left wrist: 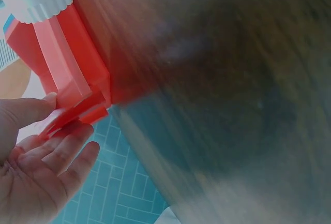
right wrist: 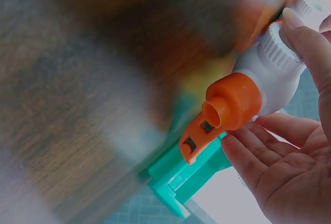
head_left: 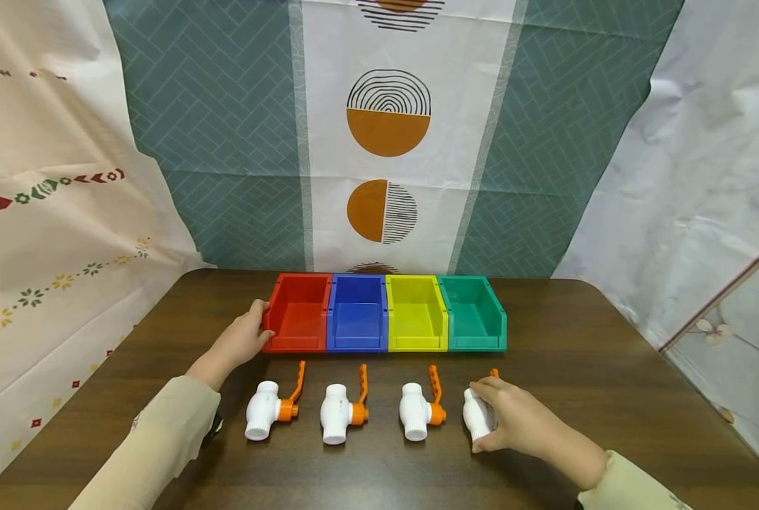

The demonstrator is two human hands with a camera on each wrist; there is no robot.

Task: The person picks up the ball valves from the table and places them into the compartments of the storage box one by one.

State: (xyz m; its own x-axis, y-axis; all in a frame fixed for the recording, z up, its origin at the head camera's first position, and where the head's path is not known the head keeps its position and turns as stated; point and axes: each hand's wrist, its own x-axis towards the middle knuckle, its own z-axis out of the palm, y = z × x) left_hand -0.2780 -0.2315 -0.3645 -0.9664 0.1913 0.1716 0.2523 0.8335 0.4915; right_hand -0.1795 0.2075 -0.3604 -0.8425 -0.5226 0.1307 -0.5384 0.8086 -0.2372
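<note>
So the right hand [head_left: 513, 419] pinches the rightmost white ball valve [head_left: 478, 416], long axis roughly front-to-back, green bin [head_left: 478, 343] just beyond; left hand [head_left: 242, 338]'s way over, pinching the red bin [head_left: 301, 329]'s side.

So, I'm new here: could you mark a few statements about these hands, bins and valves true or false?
1. The left hand grips the red bin. True.
2. The yellow bin stands between the blue bin and the green bin. True.
3. The right hand touches the blue bin. False: it holds the rightmost valve.
4. The other three valves are inside bins. False: they lie on the table.
5. The rightmost valve's handle is orange. True.
</note>
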